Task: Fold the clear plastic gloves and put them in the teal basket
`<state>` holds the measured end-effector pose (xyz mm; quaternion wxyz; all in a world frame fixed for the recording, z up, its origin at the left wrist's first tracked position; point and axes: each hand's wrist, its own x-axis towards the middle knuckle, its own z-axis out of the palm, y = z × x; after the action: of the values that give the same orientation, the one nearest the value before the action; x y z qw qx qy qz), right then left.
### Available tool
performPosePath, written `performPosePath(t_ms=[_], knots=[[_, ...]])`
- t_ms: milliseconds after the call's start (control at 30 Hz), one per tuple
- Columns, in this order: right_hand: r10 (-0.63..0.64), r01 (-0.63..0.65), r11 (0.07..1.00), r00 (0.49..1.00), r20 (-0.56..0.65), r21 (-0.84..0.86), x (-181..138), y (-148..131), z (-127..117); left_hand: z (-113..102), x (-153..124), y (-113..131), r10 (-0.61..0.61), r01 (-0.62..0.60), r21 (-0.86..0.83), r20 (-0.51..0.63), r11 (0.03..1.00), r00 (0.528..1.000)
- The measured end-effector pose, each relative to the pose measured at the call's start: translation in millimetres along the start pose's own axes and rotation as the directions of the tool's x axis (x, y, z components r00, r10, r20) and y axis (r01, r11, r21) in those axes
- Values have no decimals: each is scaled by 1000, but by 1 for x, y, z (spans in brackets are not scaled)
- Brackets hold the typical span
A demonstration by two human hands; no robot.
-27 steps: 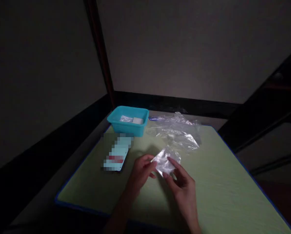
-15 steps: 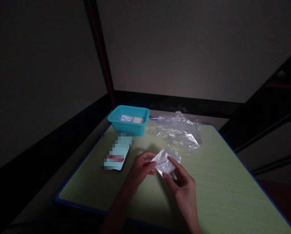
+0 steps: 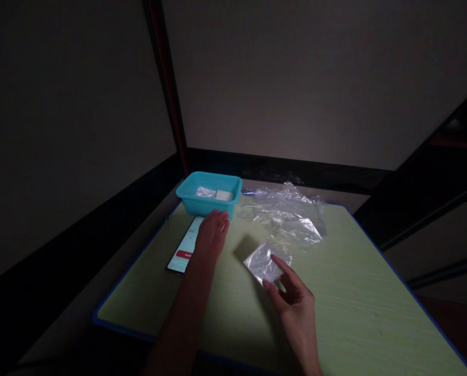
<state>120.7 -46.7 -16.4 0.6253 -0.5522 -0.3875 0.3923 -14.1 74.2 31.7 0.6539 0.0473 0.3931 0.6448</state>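
My right hand (image 3: 294,297) grips a small white square packet in clear plastic (image 3: 261,262) between thumb and fingers, above the table. My left hand (image 3: 214,228) is empty, its fingers stretched forward at the front of a turquoise plastic basket (image 3: 186,198). Whether the fingertips touch the basket I cannot tell. Inside the basket lie a plastic-wrapped piece (image 3: 205,192) and a white square piece (image 3: 224,195). Under and left of my left forearm lies a phone (image 3: 183,250) with a lit screen and a red bar, partly covered by the hand.
A heap of crumpled clear plastic bags (image 3: 291,214) spreads over the back of the pale green table (image 3: 346,292), which has a blue edge. Something blue (image 3: 249,192) shows beside the bags. Walls stand close behind and at the left.
My left hand has let go of the wrapped packet and moved forward and left to the basket, over part of the phone. My right hand keeps holding the packet in nearly the same place.
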Motion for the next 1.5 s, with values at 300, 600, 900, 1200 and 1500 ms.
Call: performPosePath(t_ms=[300,600,900,1200,1500], knots=[[8,-8,1000,999,34,-3,-1,5,-2,18,9,9,-48,41,-190,-33,981,998],[9,-7,999,999,43,-39,-1,7,-2,10,16,1,-38,62,-290,88,955,995],[9,-8,999,1000,27,-43,-3,1,-1,15,17,-3,-3,23,-225,87,974,996],[14,-14,1000,1000,20,-11,-2,-4,-3,12,-3,-12,148,-131,-155,104,979,983],[-69,63,988,997,-38,-138,1,-30,-33,-24,-37,-20,153,-177,121,184,977,971]])
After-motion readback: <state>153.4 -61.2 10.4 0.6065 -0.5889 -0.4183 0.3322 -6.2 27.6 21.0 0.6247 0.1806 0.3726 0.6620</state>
